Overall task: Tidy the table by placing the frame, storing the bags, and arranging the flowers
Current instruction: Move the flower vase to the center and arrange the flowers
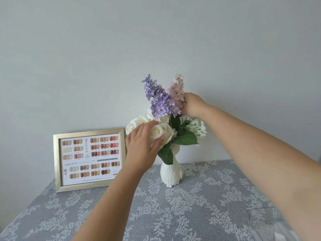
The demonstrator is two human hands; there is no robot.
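The flower-arranging step is in hand. A white ribbed ceramic vase (171, 173) stands upright on the worktop (199, 206), which is covered in a grey lace-patterned cloth, and it holds the bouquet. The left hand (143, 146) lies spread with fingers extended over a cream-white fabric rose (160, 132) at the bouquet's nine o'clock side, thumb pressed against the petals; it cups the bloom rather than clenching it. The right hand (192, 105) is curled around the lower part of a pale pink blossom spike (176, 92) at one o'clock of the bouquet, gripping it beside a purple lilac-like spike (159, 100). A cluster of small white hydrangea-like flowers (197, 128) sits at three o'clock.

The gold-edged picture frame holding a nail-colour chart (89, 160) already stands upright at nine o'clock of the vase, near the wall, so that step looks done. No bags are in view.

The next move probably calls for a gentle nudge of the pink spike while the left hand steadies the roses, so the narrow vase does not tip.
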